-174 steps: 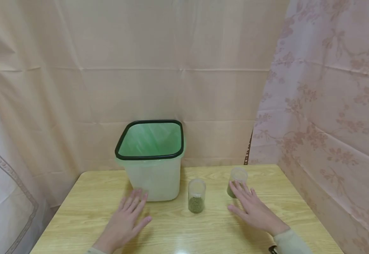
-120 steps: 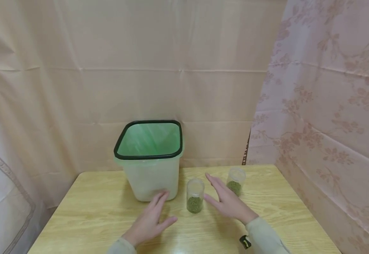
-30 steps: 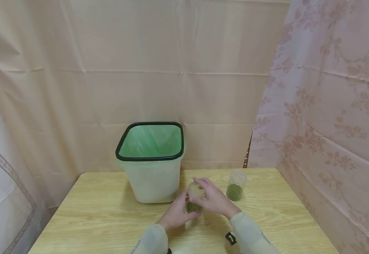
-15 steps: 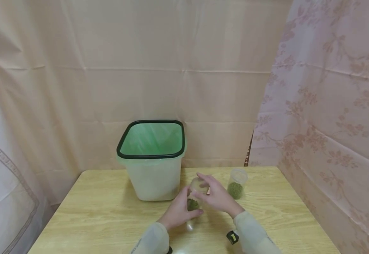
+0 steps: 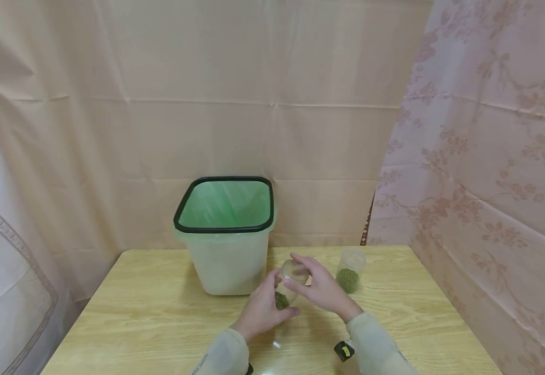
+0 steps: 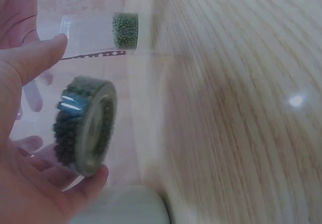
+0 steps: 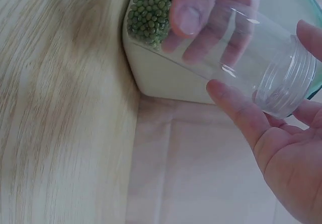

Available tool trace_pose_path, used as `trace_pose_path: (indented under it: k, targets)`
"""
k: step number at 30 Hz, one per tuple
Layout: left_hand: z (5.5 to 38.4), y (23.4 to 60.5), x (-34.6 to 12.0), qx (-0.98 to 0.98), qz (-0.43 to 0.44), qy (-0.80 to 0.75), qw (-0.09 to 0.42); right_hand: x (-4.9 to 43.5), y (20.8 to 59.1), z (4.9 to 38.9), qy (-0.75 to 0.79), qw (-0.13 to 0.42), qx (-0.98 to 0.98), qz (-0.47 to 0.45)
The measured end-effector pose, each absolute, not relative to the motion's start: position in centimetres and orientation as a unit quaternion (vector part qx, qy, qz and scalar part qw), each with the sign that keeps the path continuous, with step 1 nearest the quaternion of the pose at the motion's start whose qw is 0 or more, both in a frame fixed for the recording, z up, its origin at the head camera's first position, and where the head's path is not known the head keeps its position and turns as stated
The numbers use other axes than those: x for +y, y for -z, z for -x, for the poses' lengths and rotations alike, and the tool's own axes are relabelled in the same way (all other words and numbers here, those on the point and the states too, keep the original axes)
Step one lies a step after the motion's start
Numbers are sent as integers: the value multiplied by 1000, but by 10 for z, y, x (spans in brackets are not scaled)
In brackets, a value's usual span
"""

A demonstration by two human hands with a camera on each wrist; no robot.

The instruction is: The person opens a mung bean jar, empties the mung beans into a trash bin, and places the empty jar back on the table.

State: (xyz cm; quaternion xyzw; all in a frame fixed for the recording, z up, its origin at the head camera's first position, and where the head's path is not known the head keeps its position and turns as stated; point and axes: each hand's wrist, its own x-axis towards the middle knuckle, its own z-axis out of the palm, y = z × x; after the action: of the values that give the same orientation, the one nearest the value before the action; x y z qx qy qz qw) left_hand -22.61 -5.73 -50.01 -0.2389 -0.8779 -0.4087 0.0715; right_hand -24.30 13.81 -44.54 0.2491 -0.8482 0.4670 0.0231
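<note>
A clear screw-top jar (image 5: 281,300) with green mung beans in its bottom part is held between both hands, lifted off the table and tilted. My left hand (image 5: 259,311) wraps around the lower body; in the left wrist view the jar's round base (image 6: 95,128) faces the camera. My right hand (image 5: 322,287) grips the top end, thumb and fingers around the clear ridged lid (image 7: 289,78) in the right wrist view. A second similar jar of mung beans (image 5: 348,280) stands upright at the right, behind the right hand.
A pale green bin (image 5: 227,265) with a black rim stands at the back, left of the hands. All this is on a wooden table (image 5: 150,312). Beige cloth (image 5: 197,130) hangs behind it, and flowered cloth (image 5: 488,208) on the right.
Both hands moved from lying apart to the nearer jar and took hold of it. In the last second it has been raised and tilted, top to the right. The other jar has not moved.
</note>
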Motion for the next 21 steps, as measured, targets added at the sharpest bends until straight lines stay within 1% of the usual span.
trace_pose_path:
  k: [10,16,21]
  targets:
    - [222,496,-60,-890,218,385,109,140,442,239,-513,14,-828,-225]
    - [222,495,-60,-891,218,377,127,143,446,240,-574,-42,-793,-201]
    - [221,490,-62,-895,216,370,125,142,450,241,-625,-85,-752,-191]
